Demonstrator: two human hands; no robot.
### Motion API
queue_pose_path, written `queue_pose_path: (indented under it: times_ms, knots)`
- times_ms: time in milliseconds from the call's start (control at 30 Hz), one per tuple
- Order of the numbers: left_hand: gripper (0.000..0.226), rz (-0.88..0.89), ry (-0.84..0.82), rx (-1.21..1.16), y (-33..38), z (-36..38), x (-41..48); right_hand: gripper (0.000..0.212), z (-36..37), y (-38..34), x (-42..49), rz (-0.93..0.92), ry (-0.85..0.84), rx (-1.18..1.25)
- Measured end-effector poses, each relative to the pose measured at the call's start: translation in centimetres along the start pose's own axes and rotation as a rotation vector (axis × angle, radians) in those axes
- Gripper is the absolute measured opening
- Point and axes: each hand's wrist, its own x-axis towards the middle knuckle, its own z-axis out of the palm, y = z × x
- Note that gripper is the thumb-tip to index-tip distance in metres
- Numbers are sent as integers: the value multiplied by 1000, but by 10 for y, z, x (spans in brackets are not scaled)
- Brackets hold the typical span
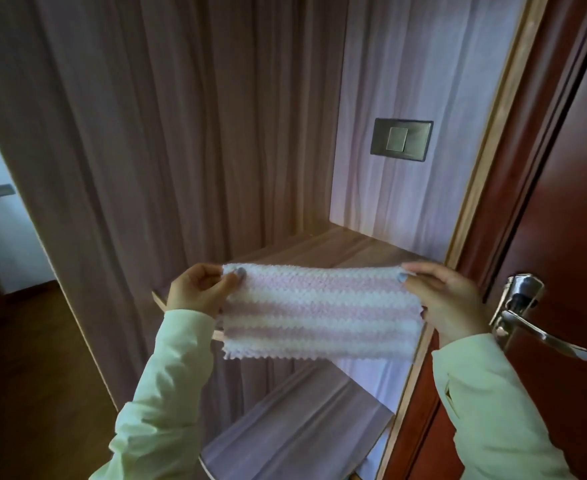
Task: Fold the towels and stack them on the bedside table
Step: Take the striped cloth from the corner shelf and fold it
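— Wood-grain walls close round the shelf (337,247), with a red-brown door (562,168) just right of it. Where is the towel (319,313)?
— Held up in front of the shelf's front edge, pink and white stripes, pulled flat between both hands.
— How do the hands sit?
— The left hand (195,292) pinches the top left corner, thumb against curled fingers. The right hand (447,299) pinches the top right corner. Both pale-sleeved forearms reach up toward the shelf.
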Motion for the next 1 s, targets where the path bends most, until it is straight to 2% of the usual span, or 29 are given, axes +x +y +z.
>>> queue_pose_path:
  times_ms: [133,333,500,667,833,1000]
  knots:
    - [7,-15,12,131,0,18,27,21,6,16,44,43,-75,-57]
    - [34,-78,14,252,-10,38,58,24,20,36,94,110,-227,-144]
    - [36,-104,-18,330,-21,45,67,26,30,49,110,131,-338,-232]
    - [45,-130,-92,420,-32,42,68,32,37,65,116,92,-357,-399]
    - [50,-169,-154,405,-35,37,63,28,33,67,113,76,-370,-537]
    - [53,-166,-262,479,-32,31,53,40,25,60,100,112,-342,-650]
